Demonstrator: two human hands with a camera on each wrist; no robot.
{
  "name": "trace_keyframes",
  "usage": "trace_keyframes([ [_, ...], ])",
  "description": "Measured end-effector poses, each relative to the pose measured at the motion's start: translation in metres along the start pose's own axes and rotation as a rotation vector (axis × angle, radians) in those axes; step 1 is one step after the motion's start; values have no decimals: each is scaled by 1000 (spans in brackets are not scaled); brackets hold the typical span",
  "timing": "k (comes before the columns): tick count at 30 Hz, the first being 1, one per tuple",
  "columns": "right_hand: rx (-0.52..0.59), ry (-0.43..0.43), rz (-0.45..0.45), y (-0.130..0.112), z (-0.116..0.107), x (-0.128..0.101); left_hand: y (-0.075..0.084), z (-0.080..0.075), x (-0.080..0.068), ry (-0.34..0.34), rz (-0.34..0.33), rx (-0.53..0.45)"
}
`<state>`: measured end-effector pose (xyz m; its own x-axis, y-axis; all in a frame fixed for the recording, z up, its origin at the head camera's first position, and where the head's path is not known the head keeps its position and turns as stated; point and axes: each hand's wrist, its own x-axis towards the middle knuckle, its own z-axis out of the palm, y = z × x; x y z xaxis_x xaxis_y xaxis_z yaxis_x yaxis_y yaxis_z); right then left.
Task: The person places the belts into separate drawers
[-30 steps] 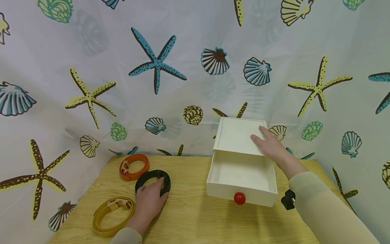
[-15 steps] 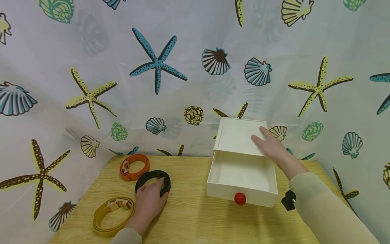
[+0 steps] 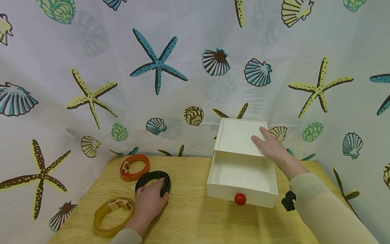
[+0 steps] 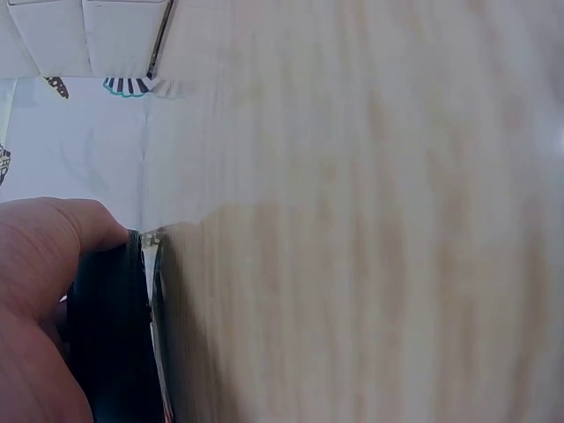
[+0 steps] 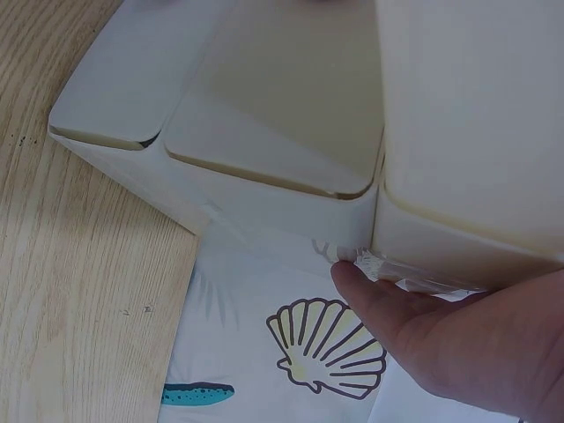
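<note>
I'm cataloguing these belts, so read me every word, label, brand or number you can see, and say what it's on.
No readable text in any view.
Orange belt, yellow belt: none made out; their buckles are too small to check.
Black belt: none visible; partly covered.
White box, red knob: none visible.
Backdrop: starfish and shell prints, no words.

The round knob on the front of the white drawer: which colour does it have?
Red. The round knob shows best in the head view.
</note>
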<state>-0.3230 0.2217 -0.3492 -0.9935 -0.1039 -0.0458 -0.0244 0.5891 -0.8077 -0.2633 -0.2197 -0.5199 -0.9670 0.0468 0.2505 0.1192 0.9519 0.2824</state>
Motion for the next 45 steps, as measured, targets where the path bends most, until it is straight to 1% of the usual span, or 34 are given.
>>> trace_keyframes([
  [11, 0, 18, -6, 3, 2, 3, 1, 0, -1, 9, 14, 7],
  [16, -9, 12, -6, 1, 2, 2, 2, 0, -1, 19, 11, 12],
  [20, -7, 17, -7, 3, 2, 3, 6, -3, -3, 35, 10, 3],
  [25, 3, 24, -3, 4, 3, 3, 11, -5, -3, 57, 26, 1],
  [31, 1, 15, -2, 2, 2, 2, 16, -6, -2, 50, 39, 12],
  [36, -2, 12, -15, 2, 2, 1, 23, -10, -2, 51, 49, -6],
  [45, -3, 14, -23, 2, 2, 2, 38, -19, -2, 95, 86, -59],
])
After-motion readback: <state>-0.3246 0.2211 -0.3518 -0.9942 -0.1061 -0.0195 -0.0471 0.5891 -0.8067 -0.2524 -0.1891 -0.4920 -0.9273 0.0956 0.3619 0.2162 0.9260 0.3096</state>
